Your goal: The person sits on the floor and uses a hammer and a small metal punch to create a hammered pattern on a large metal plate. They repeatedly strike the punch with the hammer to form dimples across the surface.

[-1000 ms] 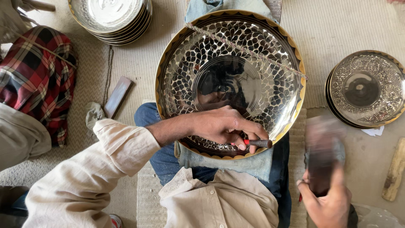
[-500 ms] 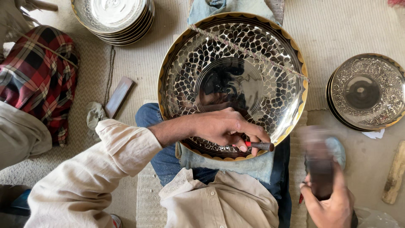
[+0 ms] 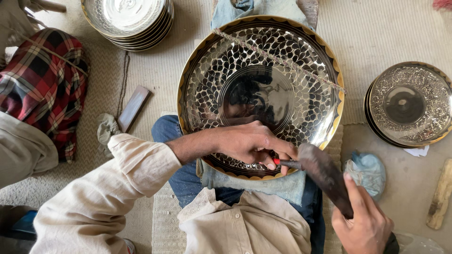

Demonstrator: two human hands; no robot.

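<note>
— On the lap, what changed?
— From the head view: the right hand (image 3: 365,223) has brought its dark hammer (image 3: 325,176) down to the small red-tipped chisel (image 3: 285,163), which the left hand (image 3: 247,143) fingers pinch on the engraved tray (image 3: 260,94) rim.
— So a strike lands now?
— I judge so. Around lie a woven floor mat (image 3: 386,33) and stacked plates (image 3: 127,19).

A pale woven mat (image 3: 391,42) covers the floor in soft daylight; bare grey floor (image 3: 409,174) shows at the right edge.
</note>
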